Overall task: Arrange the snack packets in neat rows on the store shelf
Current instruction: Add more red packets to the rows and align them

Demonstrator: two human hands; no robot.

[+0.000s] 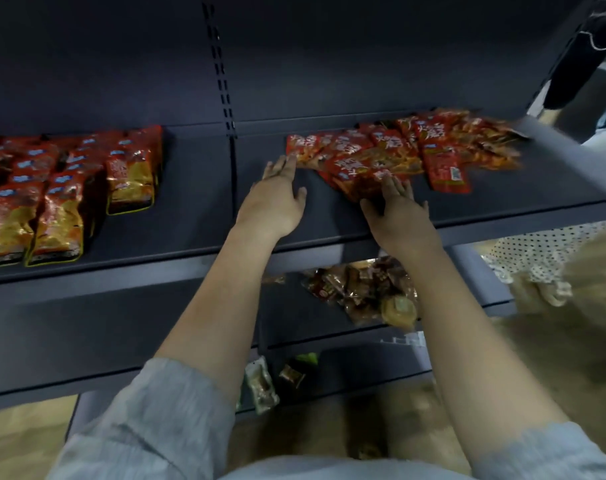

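A loose heap of red snack packets [391, 154] lies on the right half of the dark shelf [197, 188]. My left hand [277, 195] is flat and open, its fingertips touching the heap's left edge. Over the nearest red packet [360, 187] at the front of the heap, my right hand [398, 209] rests with fingers spread. Whether it grips the packet cannot be told. On the shelf's left half, red-and-gold packets [59, 195] lie in neat rows.
A slotted upright [222, 81] divides the shelf back. On the shelf below lies a pile of brown snack packets [367, 289], and the lowest shelf holds a few small packets [263, 382]. A spotted cloth [536, 258] is at the right, beyond the shelf end.
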